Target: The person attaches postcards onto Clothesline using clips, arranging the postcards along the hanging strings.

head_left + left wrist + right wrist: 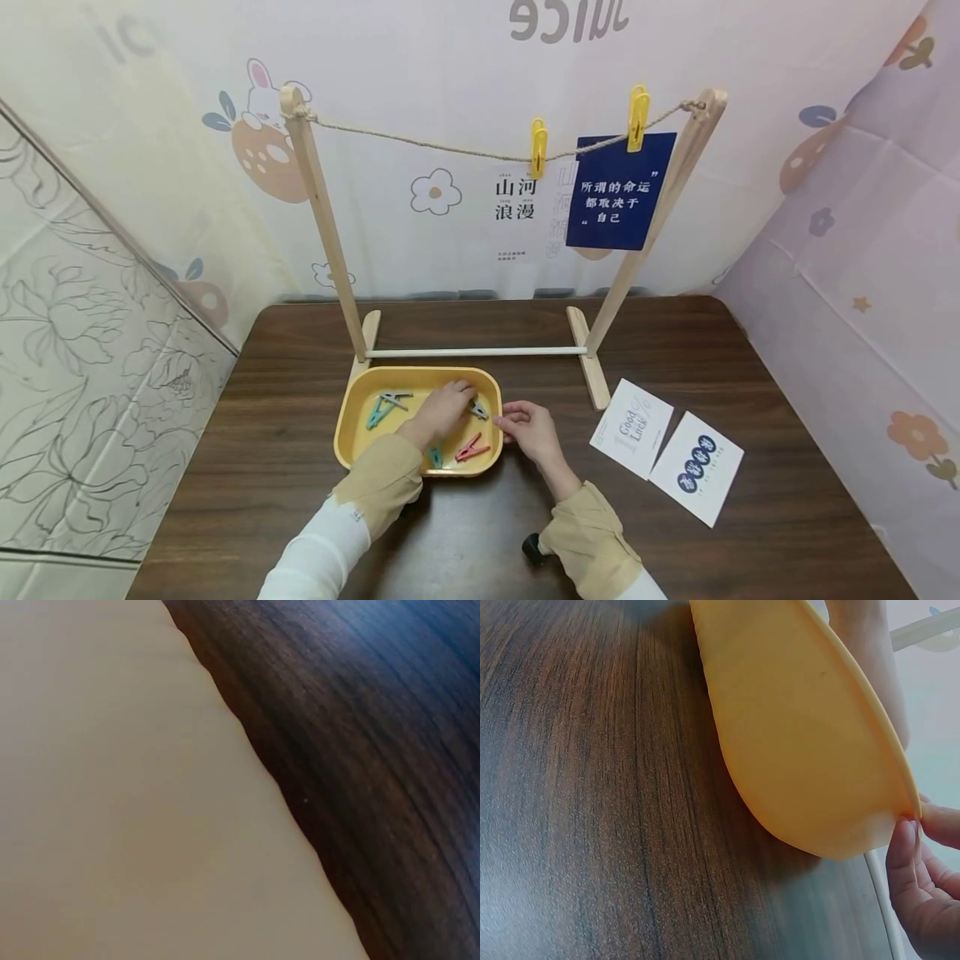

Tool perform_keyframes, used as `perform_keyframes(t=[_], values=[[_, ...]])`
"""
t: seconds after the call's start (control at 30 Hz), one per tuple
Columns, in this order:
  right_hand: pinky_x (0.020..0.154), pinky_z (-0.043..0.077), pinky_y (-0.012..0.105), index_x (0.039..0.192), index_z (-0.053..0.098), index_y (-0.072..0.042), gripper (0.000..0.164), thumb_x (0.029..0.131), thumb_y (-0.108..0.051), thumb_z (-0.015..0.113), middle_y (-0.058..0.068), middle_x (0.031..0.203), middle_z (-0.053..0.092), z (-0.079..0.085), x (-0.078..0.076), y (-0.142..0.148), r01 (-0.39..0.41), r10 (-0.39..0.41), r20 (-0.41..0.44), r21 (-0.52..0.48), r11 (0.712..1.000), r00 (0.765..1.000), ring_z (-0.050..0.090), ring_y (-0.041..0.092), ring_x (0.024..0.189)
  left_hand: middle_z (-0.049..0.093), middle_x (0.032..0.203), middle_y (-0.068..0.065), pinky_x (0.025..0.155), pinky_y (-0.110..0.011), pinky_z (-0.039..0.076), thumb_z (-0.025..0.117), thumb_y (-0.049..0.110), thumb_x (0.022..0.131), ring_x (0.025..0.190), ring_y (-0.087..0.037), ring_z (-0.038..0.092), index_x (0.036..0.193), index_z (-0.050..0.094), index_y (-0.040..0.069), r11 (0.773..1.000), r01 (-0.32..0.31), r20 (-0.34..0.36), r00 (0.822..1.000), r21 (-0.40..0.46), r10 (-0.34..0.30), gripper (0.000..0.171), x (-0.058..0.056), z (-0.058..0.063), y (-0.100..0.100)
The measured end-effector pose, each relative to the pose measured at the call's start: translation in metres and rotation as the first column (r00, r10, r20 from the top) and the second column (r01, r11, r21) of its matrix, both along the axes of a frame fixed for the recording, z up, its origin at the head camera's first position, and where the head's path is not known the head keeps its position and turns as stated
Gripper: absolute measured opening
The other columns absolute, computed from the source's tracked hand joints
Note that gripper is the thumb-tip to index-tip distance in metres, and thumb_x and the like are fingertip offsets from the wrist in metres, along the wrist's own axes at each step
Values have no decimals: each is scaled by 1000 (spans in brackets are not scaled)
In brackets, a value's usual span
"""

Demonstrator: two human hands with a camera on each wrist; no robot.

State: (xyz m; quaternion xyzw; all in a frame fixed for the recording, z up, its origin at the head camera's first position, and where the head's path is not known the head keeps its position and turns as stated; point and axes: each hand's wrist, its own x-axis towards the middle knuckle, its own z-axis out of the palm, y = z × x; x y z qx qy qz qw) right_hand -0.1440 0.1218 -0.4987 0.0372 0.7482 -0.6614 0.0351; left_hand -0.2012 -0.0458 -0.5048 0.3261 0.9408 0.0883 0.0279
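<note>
A yellow plastic basin (347, 417) stands on the table, with several small clothespins in it. My left hand (444, 410) reaches down into it, fingertips right beside a grey clothespin (478, 410); whether they grip it I cannot tell. A pink clothespin (472, 448) and teal clothespins (378, 413) lie around that hand. On the basin's right side, my right hand (531, 427) pinches the rim between thumb and fingers, as the right wrist view shows. The left wrist view has only the basin's outer wall (135, 780) and wood, with the hand out of sight.
Behind the basin stands a wooden rack (322, 208) with a sagging rope (420, 143). Yellow clothespins (637, 118) hold a dark blue card (618, 200) and a white card (515, 233) on it. Two white cards (633, 425) lie to the right. A white rod (472, 352) joins the feet.
</note>
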Motion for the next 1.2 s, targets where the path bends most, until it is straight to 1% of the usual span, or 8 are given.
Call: perform_keyframes(t=[0.03,0.13,0.27,0.47,0.6,0.8,1.0,1.2], values=[[52,51,32,93,58,13,24,76,-1,67,14,71,61,1,0,-1,14,-15,34,24,1000,999,57,14,55,52,115,-11,86,-36,43,63,8,79,103,-26,50,115,55,0,1000,-3,-2,1000,-4,3,38,0,0,0],[54,52,34,95,57,13,24,76,3,65,14,72,62,2,-2,-3,35,-38,83,35,999,996,58,14,57,53,109,-11,84,-34,43,62,7,80,98,-24,52,111,57,1,1000,-10,-5,1000,-7,10,32,0,-2,-1],[54,52,34,97,57,12,24,76,2,65,9,71,61,2,-3,-5,47,-51,113,39,998,992,57,13,56,53,101,-9,81,-32,44,61,7,81,92,-22,53,103,60,2,1000,-24,-2,1000,7,24,23,0,-4,-3],[55,52,37,96,57,13,23,77,2,65,8,69,60,1,-3,-5,45,-47,100,25,999,994,55,11,54,51,92,-6,77,-29,46,62,5,80,84,-19,54,96,61,1,997,-61,22,998,44,60,16,1,-5,-7],[57,52,40,97,56,15,25,77,1,65,10,70,60,1,-3,-5,41,-42,101,12,999,994,55,10,53,50,92,-8,76,-29,46,62,5,79,85,-20,54,95,61,0,994,-84,66,995,66,79,16,1,-3,-10],[56,52,39,98,55,15,26,78,1,65,10,71,60,1,-3,-5,54,-52,112,-9,999,992,55,10,52,50,96,-11,79,-30,46,60,3,80,85,-22,54,91,59,-1,990,-84,99,992,114,73,11,2,-3,-16],[53,52,35,95,57,14,23,77,2,65,8,68,59,-2,-2,-5,70,-69,95,-5,998,993,55,11,52,51,96,-15,80,-33,45,65,1,76,87,-26,53,90,58,-6,982,-89,135,989,169,67,18,5,-1,-22],[53,52,33,95,57,14,24,77,2,65,6,67,59,-5,-1,-4,68,-67,85,-8,998,994,55,9,51,52,94,-16,78,-36,46,67,4,74,86,-27,53,94,56,-8,968,-144,182,977,204,107,26,9,2,-26]])
